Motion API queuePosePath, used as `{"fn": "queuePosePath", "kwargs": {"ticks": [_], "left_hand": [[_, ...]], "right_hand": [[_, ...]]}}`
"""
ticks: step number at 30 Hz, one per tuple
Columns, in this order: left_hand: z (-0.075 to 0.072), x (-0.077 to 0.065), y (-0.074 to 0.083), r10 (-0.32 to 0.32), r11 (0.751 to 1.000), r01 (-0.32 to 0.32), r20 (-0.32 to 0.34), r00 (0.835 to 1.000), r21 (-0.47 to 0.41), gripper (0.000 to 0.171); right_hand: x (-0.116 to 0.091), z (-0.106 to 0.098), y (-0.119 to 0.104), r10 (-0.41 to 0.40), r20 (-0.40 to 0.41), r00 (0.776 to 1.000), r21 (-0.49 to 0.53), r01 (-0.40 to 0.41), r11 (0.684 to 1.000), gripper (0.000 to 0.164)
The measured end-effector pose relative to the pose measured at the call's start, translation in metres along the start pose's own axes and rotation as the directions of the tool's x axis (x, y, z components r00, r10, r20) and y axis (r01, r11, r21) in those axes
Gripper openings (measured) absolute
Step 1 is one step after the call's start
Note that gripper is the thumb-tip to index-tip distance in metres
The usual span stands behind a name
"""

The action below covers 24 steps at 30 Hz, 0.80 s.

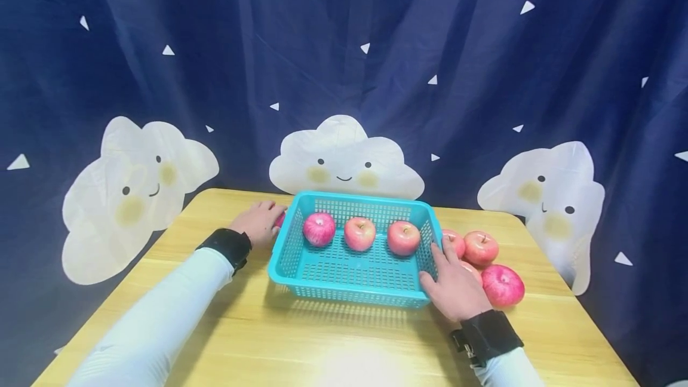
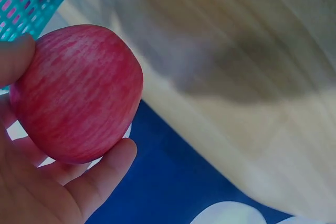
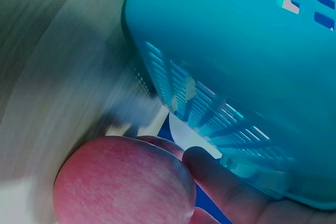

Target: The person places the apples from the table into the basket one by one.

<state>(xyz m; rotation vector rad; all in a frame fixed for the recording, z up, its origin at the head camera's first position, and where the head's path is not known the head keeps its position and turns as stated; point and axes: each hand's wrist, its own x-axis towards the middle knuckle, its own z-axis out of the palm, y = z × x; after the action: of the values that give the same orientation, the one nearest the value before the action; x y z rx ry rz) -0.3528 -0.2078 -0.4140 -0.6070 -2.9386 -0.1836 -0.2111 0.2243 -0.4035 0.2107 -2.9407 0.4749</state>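
My left hand (image 1: pixel 259 223) is just outside the basket's left end, holding a red apple (image 2: pixel 79 95) between thumb and fingers. A turquoise perforated basket (image 1: pixel 352 299) stands in front of me. Inside, toward the back, a darker red apple (image 1: pixel 319 229) and two paler ones, a middle apple (image 1: pixel 359 233) and a right apple (image 1: pixel 404 237), lie in a row. My right hand (image 1: pixel 457 288) lies at the basket's right end, its fingers extended by the rim. A pinkish apple (image 3: pixel 126 182) is close beside that hand; whether they touch is unclear.
Right of the basket, several apples sit in a cluster, including a pale red apple (image 1: pixel 481 248) and a deep pink apple (image 1: pixel 503 285). They rest on a light wooden table (image 1: pixel 258 339). Behind its far edge hangs a dark blue curtain (image 1: pixel 322 34) with clouds.
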Motion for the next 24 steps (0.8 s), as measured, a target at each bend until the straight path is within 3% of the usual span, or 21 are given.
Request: {"fn": "queuePosePath", "kwargs": {"ticks": [12, 24], "left_hand": [[-0.045, -0.008, 0.013, -0.01, 1.0, 0.01, -0.004, 1.0, 0.018, 0.06], [-0.088, 0.001, 0.047, 0.04, 0.994, -0.039, -0.007, 0.999, 0.105, 0.053]], "right_hand": [[-0.001, 0.0, 0.001, -0.006, -0.003, 1.0, 0.003, 0.006, 1.0, 0.07], [-0.001, 0.0, 0.001, -0.021, -0.013, 1.0, 0.01, 0.021, 1.0, 0.07]]}}
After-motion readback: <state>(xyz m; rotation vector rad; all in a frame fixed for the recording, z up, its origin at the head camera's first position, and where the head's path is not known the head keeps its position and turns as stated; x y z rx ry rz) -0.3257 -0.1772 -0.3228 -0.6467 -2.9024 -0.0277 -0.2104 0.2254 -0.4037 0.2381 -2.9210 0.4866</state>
